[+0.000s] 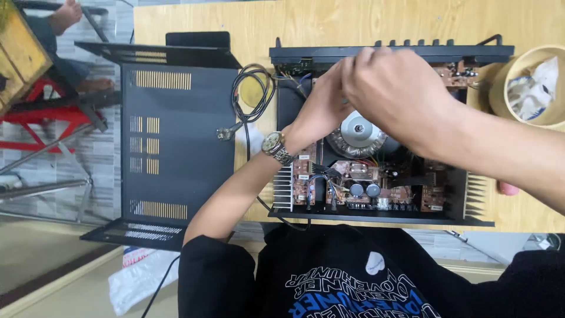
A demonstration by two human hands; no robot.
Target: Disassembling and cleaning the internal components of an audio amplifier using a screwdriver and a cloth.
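An open black amplifier chassis [283,112] lies on a wooden table [194,17], with its knobbed front panel [412,52] on the far side. Inside are a round silver transformer [357,132], brown circuit boards [365,188] and a finned heat sink [283,188]. My left hand [321,109], with a metal watch [275,146] on the wrist, reaches into the chassis behind the front panel. My right hand [394,88] hovers over it with curled fingers and hides the left fingertips. Whether either hand holds anything is hidden.
The removed black vented cover [176,135] lies to the left, overhanging the table edge. A coiled black power cable [250,94] with its plug [225,133] sits between cover and chassis. A round container of white wadding [512,82] stands right. Another person's foot [65,15] and a red stool frame [47,112] are far left.
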